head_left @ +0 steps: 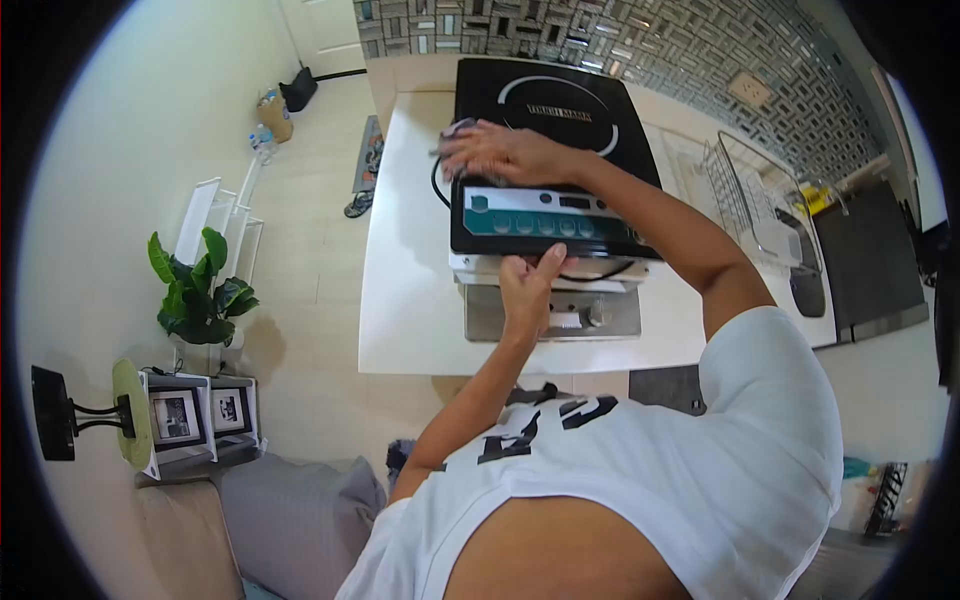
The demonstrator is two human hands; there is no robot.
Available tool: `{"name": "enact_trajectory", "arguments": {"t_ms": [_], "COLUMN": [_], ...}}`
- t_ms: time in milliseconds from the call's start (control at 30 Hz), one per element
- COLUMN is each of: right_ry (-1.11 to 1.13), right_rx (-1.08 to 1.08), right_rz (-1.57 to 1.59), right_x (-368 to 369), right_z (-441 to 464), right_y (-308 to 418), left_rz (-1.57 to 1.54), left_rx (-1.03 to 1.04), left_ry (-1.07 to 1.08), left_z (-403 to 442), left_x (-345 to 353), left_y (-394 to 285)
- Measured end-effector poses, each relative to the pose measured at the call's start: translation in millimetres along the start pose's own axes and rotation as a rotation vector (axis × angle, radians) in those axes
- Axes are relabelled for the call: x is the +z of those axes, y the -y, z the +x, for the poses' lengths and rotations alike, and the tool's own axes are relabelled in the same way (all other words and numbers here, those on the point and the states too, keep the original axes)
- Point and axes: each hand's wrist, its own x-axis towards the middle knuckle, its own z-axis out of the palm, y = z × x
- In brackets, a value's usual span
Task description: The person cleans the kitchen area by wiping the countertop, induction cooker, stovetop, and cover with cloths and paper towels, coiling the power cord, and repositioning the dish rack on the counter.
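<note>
A black induction cooker [480, 95] with a ring mark and a teal control panel sits on the white counter [405, 230]. My right hand [515, 152] reaches across it to the left side, closed over a crumpled greyish cloth [460, 128] pressed near that edge. At the cooker's front edge, my left hand [527, 290] grips it, with the thumb on the rim and the other fingers partly hidden below. A black cord [437, 185] loops out at the left. Underneath and in front shows a stainless stove [485, 322] with a knob [597, 313].
A wire dish rack [745, 180] stands right of the cooker, near the sink [805, 285]. A tiled wall [690, 50] with a power outlet [749, 90] runs behind. Left of the counter are a potted plant [205, 290], a shelf with framed pictures [178, 415] and a grey sofa [290, 510].
</note>
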Motion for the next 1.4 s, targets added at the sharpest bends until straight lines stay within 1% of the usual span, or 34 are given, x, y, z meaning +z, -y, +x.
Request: {"name": "enact_trajectory", "arguments": {"t_ms": [33,100,167,200,233,267,300,367,400,467,500,533,567,600,633,700,733,767,833,867,933,967,1033,1100,1167,1233,1300,1333,1400], "right_ry": [0.012,-0.04,-0.029,-0.033,-0.079,-0.126,-0.135,-0.375,-0.38,-0.558,-0.568,-0.584,-0.603,-0.62,-0.616,-0.622,-0.622,-0.622,-0.65,-0.605,-0.533,-0.538,-0.52,-0.461,-0.349,-0.362,-0.316,-0.319,-0.305], "right_rx": [-0.009,-0.045,0.026,0.037,0.112,0.187,0.204,0.458,0.48,0.686,0.7,0.767,0.827,0.826,0.833,0.838,0.845,0.851,0.83,0.811,0.791,0.78,0.748,0.671,0.587,0.335,0.213,0.202,0.375], "right_rz": [-0.024,-0.081,-0.14,-0.143,-0.132,-0.121,-0.123,-0.204,-0.218,-0.321,-0.329,-0.285,-0.24,-0.248,-0.235,-0.223,-0.197,-0.172,-0.133,-0.143,-0.137,-0.137,-0.31,-0.346,-0.411,-0.304,-0.308,-0.312,-0.299], "right_x": [2,12,10,10,12,14,18,19,20,24,23,22,20,18,16,10,4,-2,-9,-14,-20,-21,-26,-36,-32,-21,-12,-11,-10], "right_z": [-10,-27,-49,-62,-80,-99,-119,-161,-179,-206,-210,-212,-213,-213,-213,-211,-210,-209,-206,-203,-199,-195,-176,-139,-92,-42,1,19,45], "right_y": [29,66,101,105,106,108,111,113,115,119,120,120,118,113,107,96,88,78,56,43,3,-25,-77,-106,-117,-101,-88,-94,-102], "left_rz": [-0.01,0.005,0.02,0.048,0.078,0.036,0.041,-0.08,-0.017,-0.004,0.013,0.019,0.189,0.362,0.515,0.665,0.75,0.789,0.656,0.659,0.506,0.509,0.588,0.555,0.527,0.526,0.595,0.58,0.569], "left_rx": [0.005,-0.03,-0.061,-0.032,-0.002,-0.019,-0.032,-0.074,-0.1,-0.118,-0.117,-0.122,-0.213,-0.296,-0.172,0.196,0.318,0.323,-0.011,0.0,-0.232,-0.221,-0.179,-0.16,-0.132,-0.103,-0.027,-0.019,0.036], "left_ry": [0.008,0.048,0.09,0.093,0.096,0.116,0.129,0.206,0.23,0.229,0.205,0.219,0.269,0.317,0.248,-0.029,-0.133,-0.187,-0.225,-0.22,-0.023,-0.026,0.019,0.017,0.033,0.016,0.018,0.005,0.008], "left_z": [2,-3,-5,-4,-4,-2,-4,-5,-4,-10,-14,-19,-24,-25,-23,1,19,39,64,72,86,89,90,91,96,96,95,93,94], "left_x": [-6,2,-1,-10,-12,-11,-10,-8,-18,-13,-11,-13,-15,-17,-21,-38,-51,-64,-68,-69,-67,-63,-54,-49,-46,-40,-33,-29,-27], "left_y": [8,-8,-11,-3,-4,-3,-7,-14,-12,-25,-36,-53,-73,-92,-107,-114,-114,-110,-110,-110,-109,-109,-109,-107,-102,-101,-98,-99,-98]}}
